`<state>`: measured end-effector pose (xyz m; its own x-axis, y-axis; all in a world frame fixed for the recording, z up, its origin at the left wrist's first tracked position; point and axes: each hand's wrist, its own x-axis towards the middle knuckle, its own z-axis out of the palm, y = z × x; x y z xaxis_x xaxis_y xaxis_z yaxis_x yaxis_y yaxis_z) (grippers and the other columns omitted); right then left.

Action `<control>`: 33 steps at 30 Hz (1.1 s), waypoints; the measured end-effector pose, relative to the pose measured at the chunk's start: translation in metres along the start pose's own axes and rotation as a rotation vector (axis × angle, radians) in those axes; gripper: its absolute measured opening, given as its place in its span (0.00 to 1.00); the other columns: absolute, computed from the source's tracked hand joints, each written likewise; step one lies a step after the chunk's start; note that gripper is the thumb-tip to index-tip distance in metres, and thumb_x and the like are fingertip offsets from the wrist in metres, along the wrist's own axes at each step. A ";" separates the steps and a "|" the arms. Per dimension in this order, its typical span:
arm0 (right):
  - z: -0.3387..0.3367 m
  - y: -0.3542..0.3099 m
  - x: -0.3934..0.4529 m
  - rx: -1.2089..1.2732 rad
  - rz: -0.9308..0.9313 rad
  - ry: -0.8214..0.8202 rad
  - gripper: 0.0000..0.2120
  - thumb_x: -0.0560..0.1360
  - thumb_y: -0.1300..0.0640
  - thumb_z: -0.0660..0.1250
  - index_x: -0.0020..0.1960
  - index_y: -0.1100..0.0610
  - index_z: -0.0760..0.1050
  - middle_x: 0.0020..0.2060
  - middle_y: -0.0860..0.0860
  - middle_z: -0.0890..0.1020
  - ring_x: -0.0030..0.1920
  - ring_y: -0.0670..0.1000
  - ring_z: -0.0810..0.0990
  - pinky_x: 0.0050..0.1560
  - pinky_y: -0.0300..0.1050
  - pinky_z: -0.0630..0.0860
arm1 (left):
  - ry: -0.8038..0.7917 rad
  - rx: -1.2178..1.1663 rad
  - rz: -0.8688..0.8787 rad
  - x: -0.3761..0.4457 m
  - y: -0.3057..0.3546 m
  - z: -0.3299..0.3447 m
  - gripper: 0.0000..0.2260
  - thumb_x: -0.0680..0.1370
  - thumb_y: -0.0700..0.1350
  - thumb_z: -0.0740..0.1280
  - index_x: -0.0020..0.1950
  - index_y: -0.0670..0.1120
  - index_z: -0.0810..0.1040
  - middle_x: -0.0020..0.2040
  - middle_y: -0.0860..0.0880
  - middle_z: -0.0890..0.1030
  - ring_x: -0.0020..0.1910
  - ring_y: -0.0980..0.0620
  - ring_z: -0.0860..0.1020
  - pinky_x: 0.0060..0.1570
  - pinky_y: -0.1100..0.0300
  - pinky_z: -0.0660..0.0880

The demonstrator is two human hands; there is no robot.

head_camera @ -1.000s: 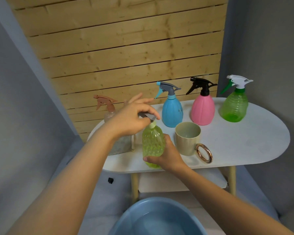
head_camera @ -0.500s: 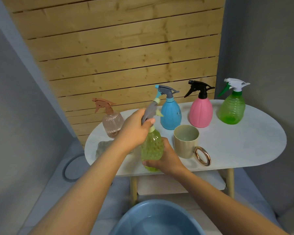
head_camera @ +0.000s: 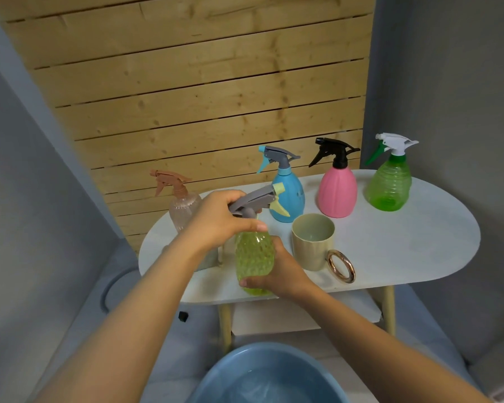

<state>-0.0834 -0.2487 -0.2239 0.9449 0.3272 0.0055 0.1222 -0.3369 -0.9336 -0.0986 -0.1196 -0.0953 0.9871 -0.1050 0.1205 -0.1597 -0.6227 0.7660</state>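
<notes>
A yellow-green dimpled spray bottle (head_camera: 253, 257) stands at the front edge of the white oval table (head_camera: 390, 245). My right hand (head_camera: 280, 271) grips its body low down from the right. My left hand (head_camera: 218, 222) wraps the neck, fingers curled round the base of the grey trigger head (head_camera: 256, 200), whose yellow nozzle points right. Just right of the bottle stands a beige mug (head_camera: 313, 242) with a gold ring handle.
Along the back of the table stand a clear pinkish spray bottle (head_camera: 184, 207), a blue one (head_camera: 287, 196), a pink one (head_camera: 336, 190) and a green one (head_camera: 389, 184). A blue basin (head_camera: 268, 376) with water sits on the floor below. A wooden slat wall rises behind.
The grey trigger head has turned from pointing up to pointing right in my left hand. My right hand still holds the bottle body in the same place.
</notes>
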 end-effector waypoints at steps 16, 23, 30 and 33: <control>0.002 0.001 0.001 0.026 -0.011 -0.020 0.40 0.61 0.55 0.80 0.65 0.52 0.61 0.56 0.45 0.72 0.57 0.45 0.73 0.52 0.36 0.70 | 0.217 -0.395 -0.035 -0.004 -0.038 0.041 0.19 0.61 0.53 0.79 0.48 0.56 0.79 0.53 0.44 0.81 0.53 0.48 0.80 0.56 0.45 0.76; 0.004 0.002 0.004 0.043 -0.010 0.002 0.39 0.61 0.57 0.81 0.64 0.53 0.62 0.53 0.44 0.73 0.55 0.44 0.74 0.49 0.31 0.70 | 0.232 -0.528 0.026 -0.004 -0.046 0.041 0.15 0.73 0.33 0.69 0.56 0.47 0.74 0.50 0.52 0.82 0.51 0.56 0.80 0.54 0.60 0.77; 0.003 0.000 0.003 0.017 -0.010 -0.009 0.39 0.62 0.57 0.80 0.65 0.54 0.61 0.55 0.45 0.72 0.56 0.45 0.73 0.53 0.35 0.70 | 0.295 -0.298 0.067 -0.005 -0.053 0.045 0.18 0.64 0.56 0.77 0.50 0.54 0.78 0.54 0.52 0.76 0.54 0.55 0.77 0.57 0.55 0.75; 0.003 0.000 0.004 -0.003 -0.005 -0.016 0.39 0.62 0.57 0.80 0.65 0.54 0.61 0.53 0.44 0.72 0.54 0.44 0.73 0.51 0.35 0.70 | 0.380 -0.220 0.120 -0.003 -0.053 0.041 0.11 0.68 0.46 0.76 0.46 0.51 0.78 0.47 0.53 0.78 0.49 0.58 0.78 0.53 0.59 0.76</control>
<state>-0.0806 -0.2449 -0.2244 0.9393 0.3431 0.0041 0.1276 -0.3382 -0.9324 -0.0938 -0.1187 -0.1622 0.9003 0.1509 0.4083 -0.3090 -0.4392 0.8436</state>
